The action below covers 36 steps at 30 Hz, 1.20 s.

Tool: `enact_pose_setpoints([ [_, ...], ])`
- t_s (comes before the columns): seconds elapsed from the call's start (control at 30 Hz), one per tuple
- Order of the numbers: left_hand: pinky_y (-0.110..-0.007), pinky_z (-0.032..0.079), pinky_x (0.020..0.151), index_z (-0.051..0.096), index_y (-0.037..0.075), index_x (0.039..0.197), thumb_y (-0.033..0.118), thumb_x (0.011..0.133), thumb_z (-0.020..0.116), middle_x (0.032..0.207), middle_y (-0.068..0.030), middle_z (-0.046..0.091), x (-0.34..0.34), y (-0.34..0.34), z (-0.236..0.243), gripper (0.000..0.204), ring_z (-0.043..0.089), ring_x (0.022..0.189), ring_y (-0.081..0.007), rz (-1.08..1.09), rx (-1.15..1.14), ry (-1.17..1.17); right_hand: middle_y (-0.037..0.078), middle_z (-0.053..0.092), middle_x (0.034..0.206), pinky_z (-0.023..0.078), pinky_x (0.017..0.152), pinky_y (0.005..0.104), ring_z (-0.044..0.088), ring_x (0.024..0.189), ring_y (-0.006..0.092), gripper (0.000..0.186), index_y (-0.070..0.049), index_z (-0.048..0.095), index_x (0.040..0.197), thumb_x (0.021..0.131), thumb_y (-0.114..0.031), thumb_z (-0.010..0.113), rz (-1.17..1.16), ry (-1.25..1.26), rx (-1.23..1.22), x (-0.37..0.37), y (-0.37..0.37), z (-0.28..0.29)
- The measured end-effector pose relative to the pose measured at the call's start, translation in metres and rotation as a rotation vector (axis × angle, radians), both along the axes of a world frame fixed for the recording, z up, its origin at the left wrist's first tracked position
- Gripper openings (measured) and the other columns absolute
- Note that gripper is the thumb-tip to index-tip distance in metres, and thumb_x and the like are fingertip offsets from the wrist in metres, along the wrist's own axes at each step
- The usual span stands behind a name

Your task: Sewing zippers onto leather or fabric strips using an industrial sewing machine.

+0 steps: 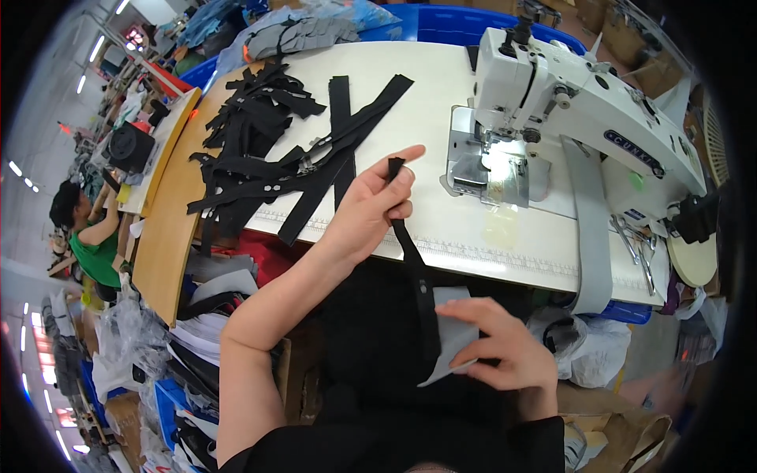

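Observation:
My left hand is raised over the table's front edge, thumb and fingers closed on the upper end of a black fabric strip; its index finger points out to the right. The strip hangs down toward my lap, with a small metal snap on it. Lower right, my right hand grips a light grey fabric piece between thumb and fingers. This piece lies against the strip's lower part; whether they are joined, I cannot tell. A pile of black strips with metal snaps lies on the white table at the left.
A white sewing machine stands on the table at the right. A grey band drapes over the front edge beside scissors-like metal tools. Plastic bags and fabric stacks crowd below left. A person in green works farther left.

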<state>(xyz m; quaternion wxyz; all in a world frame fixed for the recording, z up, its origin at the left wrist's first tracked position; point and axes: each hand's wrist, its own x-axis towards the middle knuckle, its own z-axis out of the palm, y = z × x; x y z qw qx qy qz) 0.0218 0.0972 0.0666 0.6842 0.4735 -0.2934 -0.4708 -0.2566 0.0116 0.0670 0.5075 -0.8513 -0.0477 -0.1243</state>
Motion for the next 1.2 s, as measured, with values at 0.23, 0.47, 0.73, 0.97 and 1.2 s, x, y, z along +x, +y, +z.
enact_pose_setpoints([
  [0.23,-0.026,0.039,0.086,0.063,0.010,0.146,0.005,0.103,0.057,0.100,-0.0042,0.040,-0.038,0.016,0.022,0.043,0.043,0.087,-0.0162,-0.087,-0.063,-1.276,0.001,0.064,0.084,0.047,0.073,0.0255,0.057,0.080,0.0072,0.011,0.001,0.066,0.100,0.099,-0.009,0.070,-0.855,-0.049,0.435,0.000,-0.001,-0.002],
  [0.47,-0.026,0.051,0.074,0.078,0.001,0.120,-0.008,0.089,0.073,0.089,-0.0063,0.066,-0.046,0.027,0.029,0.032,0.063,0.083,-0.0131,-0.218,0.011,-0.504,0.000,0.065,0.085,0.045,0.076,0.0246,0.054,0.080,0.0071,0.017,0.001,0.066,0.103,0.101,-0.015,0.071,-0.932,-0.208,0.296,0.013,-0.003,-0.006],
  [0.73,-0.026,0.055,0.077,0.081,-0.001,0.111,-0.014,0.086,0.071,0.095,-0.0061,0.067,-0.059,0.023,0.030,0.030,0.066,0.086,-0.0134,-0.373,-0.303,-0.413,0.000,0.068,0.092,0.048,0.081,0.0243,0.058,0.085,0.0081,0.014,0.001,0.067,0.105,0.100,-0.011,0.072,-0.786,-0.313,0.372,0.020,0.003,-0.009],
  [0.97,-0.018,0.047,0.054,0.066,0.003,0.135,-0.002,0.083,0.085,0.079,0.0033,0.063,-0.058,0.012,0.026,0.056,0.055,0.064,-0.0015,-0.168,-0.023,-0.166,0.002,0.069,0.095,0.050,0.084,0.0252,0.062,0.089,0.0093,0.009,0.001,0.068,0.105,0.099,-0.006,0.071,-0.645,-0.288,0.401,0.018,0.004,-0.005],
  [1.2,-0.020,0.045,0.062,0.078,0.000,0.094,0.002,0.081,0.089,0.080,0.0019,0.064,-0.054,0.006,0.014,0.016,0.056,0.070,-0.0040,-0.238,-0.010,-0.195,0.004,0.071,0.095,0.050,0.085,0.0273,0.065,0.092,0.0113,0.013,0.000,0.069,0.105,0.095,-0.006,0.074,-0.614,-0.206,0.310,0.012,-0.006,0.005],
])
